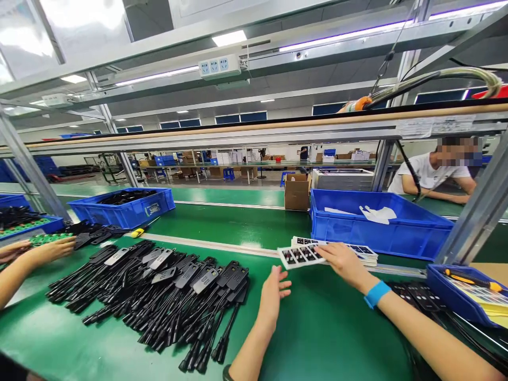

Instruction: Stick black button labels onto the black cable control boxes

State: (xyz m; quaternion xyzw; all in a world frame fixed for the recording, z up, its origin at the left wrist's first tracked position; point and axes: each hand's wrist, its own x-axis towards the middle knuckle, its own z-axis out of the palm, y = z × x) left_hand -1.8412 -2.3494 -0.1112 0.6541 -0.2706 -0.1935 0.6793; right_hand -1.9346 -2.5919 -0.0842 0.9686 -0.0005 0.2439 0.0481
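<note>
My right hand point(344, 263), with a blue band at the wrist, grips the end of a white sheet of black labels point(301, 256). That sheet is raised and tilted beside a stack of similar label sheets point(367, 255). Just below the sheet's left end, my left hand point(273, 291) is open with its fingers apart, holding nothing. To its left lies a large pile of black cable units point(170, 291), each a flat box with short leads and round connectors. Some of the boxes show a silvery face.
A blue bin point(381, 222) with white scraps stands behind the label stack; another blue bin point(123, 209) holds black parts. A co-worker's hands point(47, 248) touch green boards at left. A blue tray point(468, 296) holds a yellow-handled tool. A person point(432, 174) sits at far right.
</note>
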